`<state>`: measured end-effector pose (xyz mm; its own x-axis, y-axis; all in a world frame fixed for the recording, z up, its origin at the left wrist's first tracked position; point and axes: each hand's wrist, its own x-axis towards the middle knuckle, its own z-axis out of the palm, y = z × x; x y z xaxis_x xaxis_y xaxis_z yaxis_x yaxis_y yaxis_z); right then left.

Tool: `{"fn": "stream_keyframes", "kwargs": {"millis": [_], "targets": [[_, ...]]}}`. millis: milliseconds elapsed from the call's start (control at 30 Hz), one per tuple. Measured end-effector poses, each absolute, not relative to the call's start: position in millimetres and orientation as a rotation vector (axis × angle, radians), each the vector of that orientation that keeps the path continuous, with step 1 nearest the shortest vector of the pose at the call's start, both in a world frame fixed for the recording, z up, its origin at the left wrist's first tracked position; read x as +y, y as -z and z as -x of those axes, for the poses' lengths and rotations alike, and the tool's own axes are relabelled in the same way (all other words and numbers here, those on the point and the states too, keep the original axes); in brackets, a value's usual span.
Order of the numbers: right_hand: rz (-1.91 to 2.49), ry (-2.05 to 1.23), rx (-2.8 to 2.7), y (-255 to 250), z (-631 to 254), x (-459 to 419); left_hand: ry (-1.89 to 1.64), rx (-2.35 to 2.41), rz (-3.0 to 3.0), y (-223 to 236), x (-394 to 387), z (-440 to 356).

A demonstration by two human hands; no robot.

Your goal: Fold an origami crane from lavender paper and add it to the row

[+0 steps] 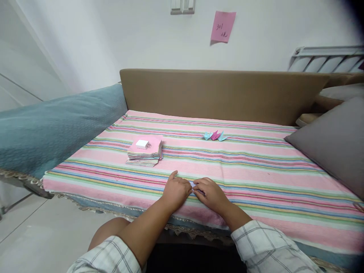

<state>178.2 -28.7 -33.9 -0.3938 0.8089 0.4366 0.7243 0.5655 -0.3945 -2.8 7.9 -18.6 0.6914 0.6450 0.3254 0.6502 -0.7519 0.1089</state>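
As I monitor remotely, the left hand (pixel 178 190) and right hand (pixel 211 194) meet at a small paper (pixel 193 184).
Paper position: on the striped cloth (pixel 250 172), between the fingertips. Fingers bent; I cannot tell whether either hand grips it.

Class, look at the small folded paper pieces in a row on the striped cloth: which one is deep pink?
The middle folded piece; its neighbours, the left piece and the right piece, are both light blue.

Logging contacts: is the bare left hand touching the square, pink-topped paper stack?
Apart: head view shows pink striped cloth between left hand and paper stack.
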Motion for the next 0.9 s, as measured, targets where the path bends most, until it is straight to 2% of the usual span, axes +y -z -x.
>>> {"fn": "stream_keyframes", "kwargs": {"millis": [267,467,700,900], "targets": [[1.19,-0.165,-2.266,30,-181,-27,0.732,-0.997,2.836,22,13,4],[1.18,-0.286,-2.194,26,-184,-22,0.638,-0.991,2.978,26,21,4],[1.552,-0.159,-2.091,25,-177,-14,0.624,-0.948,2.943,24,17,4],[1.642,-0.177,-2.114,23,-171,-14,0.634,-0.92,2.938,24,17,5]]}}
